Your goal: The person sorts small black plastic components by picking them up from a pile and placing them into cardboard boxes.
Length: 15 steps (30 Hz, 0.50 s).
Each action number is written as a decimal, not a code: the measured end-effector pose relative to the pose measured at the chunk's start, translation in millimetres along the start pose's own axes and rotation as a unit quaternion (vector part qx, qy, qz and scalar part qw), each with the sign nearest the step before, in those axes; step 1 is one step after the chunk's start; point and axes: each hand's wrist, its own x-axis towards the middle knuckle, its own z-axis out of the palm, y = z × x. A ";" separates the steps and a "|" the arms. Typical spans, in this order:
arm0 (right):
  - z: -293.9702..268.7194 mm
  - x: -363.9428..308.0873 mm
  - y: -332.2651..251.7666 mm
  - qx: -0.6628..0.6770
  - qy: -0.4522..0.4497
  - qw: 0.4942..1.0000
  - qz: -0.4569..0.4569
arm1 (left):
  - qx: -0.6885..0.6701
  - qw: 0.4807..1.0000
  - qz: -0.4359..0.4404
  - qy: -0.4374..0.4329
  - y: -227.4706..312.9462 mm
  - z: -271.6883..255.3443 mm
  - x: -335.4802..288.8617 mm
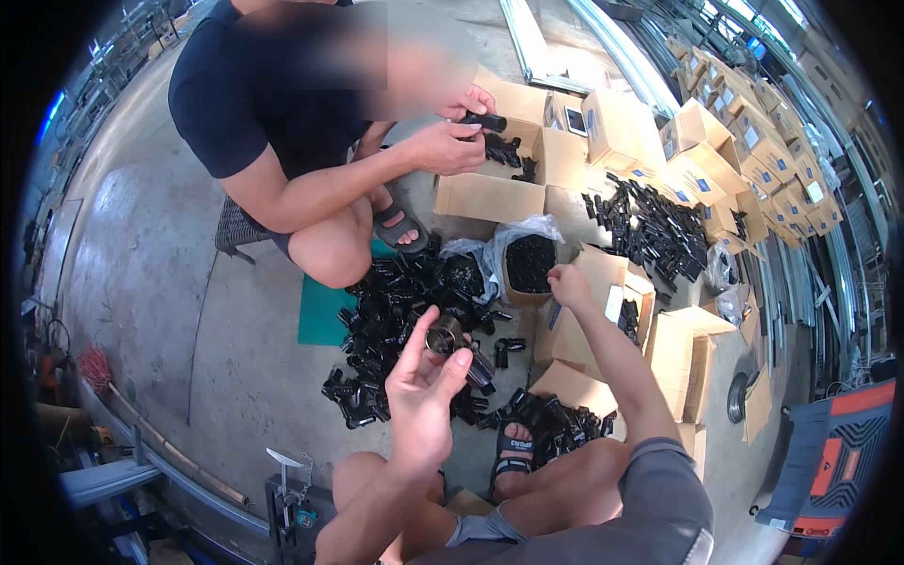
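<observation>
My left hand (421,400) holds up a black tubular pipe fitting (480,370) between thumb and fingers, with a round open end facing me. My right hand (568,285) has its fingers pinched together beside a plastic-lined box (508,294) full of small black pieces (531,261). Whatever is between those fingertips is too small to make out. Below and around my left hand lies a large heap of black fittings (391,306) on the floor. More of them lie by my sandalled foot (515,452).
Opposite me a seated person holds a black fitting (487,122) over an open carton (490,198). Another pile of fittings (650,231) lies at the right. Stacked cartons (753,132) stand behind it. An orange and grey case (833,461) is at the lower right, a bamboo pole (179,444) at the left.
</observation>
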 end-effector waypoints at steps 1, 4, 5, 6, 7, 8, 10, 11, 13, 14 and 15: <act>10.7 9.9 0.1 -0.033 -0.006 0.999 0.017 | 0.004 1.000 -0.005 -0.003 -1.0 -3.4 1.2; 42.8 25.4 -14.0 -0.103 -0.040 0.993 0.038 | 0.025 0.999 -0.004 0.023 1.4 -0.9 2.3; 51.1 27.8 -15.3 -0.112 -0.057 0.992 0.028 | 0.028 0.999 -0.014 0.026 0.0 -1.4 2.9; 59.1 29.9 -16.5 -0.121 -0.074 0.990 0.018 | 0.029 0.999 -0.020 0.023 0.5 -0.4 4.8; 67.1 31.7 -18.1 -0.102 -0.071 0.992 0.005 | 0.030 0.999 -0.026 0.020 1.4 0.8 6.3; 73.0 35.0 -20.4 -0.084 -0.066 0.994 -0.010 | 0.029 0.999 -0.031 0.016 1.3 1.7 8.7; 84.2 39.5 -24.5 -0.079 -0.063 0.995 -0.022 | 0.033 0.999 -0.038 0.017 -2.4 0.4 11.3; 90.4 44.9 -23.0 -0.093 -0.062 0.994 -0.019 | 0.034 0.998 -0.042 0.017 -2.4 1.5 12.8; 100.0 50.7 -15.9 -0.113 -0.049 0.992 -0.013 | 0.028 0.998 -0.052 0.018 -3.9 3.6 14.7; 108.6 50.4 -16.6 -0.115 -0.040 0.992 -0.016 | 0.023 0.998 -0.055 0.025 -4.5 1.8 16.0; 112.2 49.7 -14.1 -0.120 -0.028 0.992 -0.018 | 0.014 0.998 -0.057 0.029 -4.4 1.9 16.2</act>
